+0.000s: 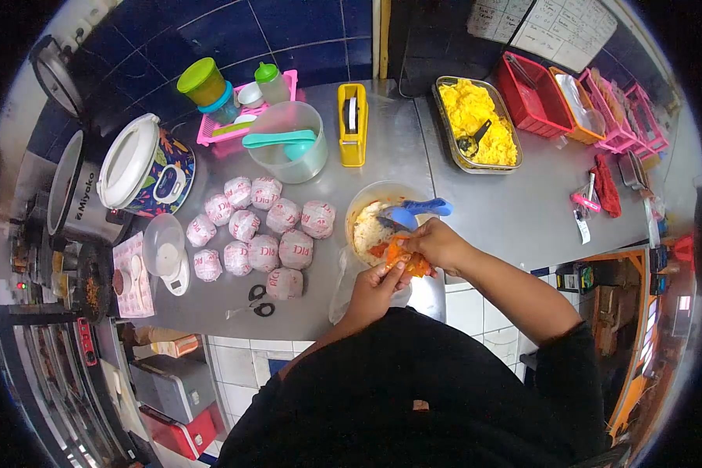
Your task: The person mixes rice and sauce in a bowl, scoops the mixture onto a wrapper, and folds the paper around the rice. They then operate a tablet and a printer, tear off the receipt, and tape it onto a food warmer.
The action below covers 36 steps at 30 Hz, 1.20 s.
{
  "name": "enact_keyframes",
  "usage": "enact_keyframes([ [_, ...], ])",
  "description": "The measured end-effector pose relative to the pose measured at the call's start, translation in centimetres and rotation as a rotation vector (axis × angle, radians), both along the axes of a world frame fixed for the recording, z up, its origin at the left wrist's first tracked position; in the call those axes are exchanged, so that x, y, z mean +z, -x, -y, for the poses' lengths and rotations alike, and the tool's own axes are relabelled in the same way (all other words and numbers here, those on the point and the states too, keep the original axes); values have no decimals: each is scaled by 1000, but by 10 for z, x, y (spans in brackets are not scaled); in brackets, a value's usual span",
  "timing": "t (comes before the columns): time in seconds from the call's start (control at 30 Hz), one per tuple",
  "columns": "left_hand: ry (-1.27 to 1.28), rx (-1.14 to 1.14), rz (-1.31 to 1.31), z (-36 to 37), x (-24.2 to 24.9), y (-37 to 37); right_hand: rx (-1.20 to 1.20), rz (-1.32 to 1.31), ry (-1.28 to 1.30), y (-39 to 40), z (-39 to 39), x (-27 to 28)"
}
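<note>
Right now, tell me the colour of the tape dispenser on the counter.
Yellow. The tape dispenser stands beside the clear tub, plain in the head view.

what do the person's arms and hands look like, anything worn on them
Both hands are bare: no gloves, rings or watch show on the left hand or the right hand. The forearms are uncovered too. The person wears a black top, and its short black sleeve ends around the right elbow.
</note>
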<state>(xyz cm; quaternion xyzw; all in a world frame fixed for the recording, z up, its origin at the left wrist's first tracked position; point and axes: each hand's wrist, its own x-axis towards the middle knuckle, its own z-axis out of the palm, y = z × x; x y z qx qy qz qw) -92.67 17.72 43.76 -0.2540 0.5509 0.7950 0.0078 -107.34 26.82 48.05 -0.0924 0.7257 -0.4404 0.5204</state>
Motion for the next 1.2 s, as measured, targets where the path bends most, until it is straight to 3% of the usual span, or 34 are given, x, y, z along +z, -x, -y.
enact_keyframes([
  [0.13, -65, -19, -29, 3, -11, 0, 12, 43, 45, 5, -4, 3],
  [0.2, -371, 117, 41, 4, -9, -1, 19, 92, 93, 7, -5, 8],
  [0.33, -532, 173, -20, 1, -2, -2, 95, -8, 99, 4, -5, 1],
  [0.4, -321, 135, -27, -1, -1, 0, 135, -96, 120, -3, -3, -9],
  [0.43, -320, 133, -28, 0, -4, -2, 46, -51, 148, -7, -2, -11],
  [0.5, -78, 7, -58, 1, -8, -4, -42, -9, 175, -7, -1, -18],
  [0.8, -132, 86, -64, -3, -7, -4, -83, -15, -20, -11, 1, 4],
  [0.9, -70, 102, -143, 4, -20, -9, -49, 2, 94, -12, -8, -1],
  [0.93, -68, 88, -144, 12, -16, -10, -2, -33, 249, -10, -13, 0],
  [1.0, 581, -35, -92, 33, -6, -7, 23, -71, 400, -8, -24, 0],
  [1.07, 483, -54, -199, 39, 30, 2, -88, -357, 463, -8, -35, -4],
  [1.13, 381, -86, -302, 43, 48, 13, -213, -391, 448, -22, -46, 28],
  [1.2, 641, -23, -527, 46, 50, 23, -534, -490, 595, -34, -64, 41],
])
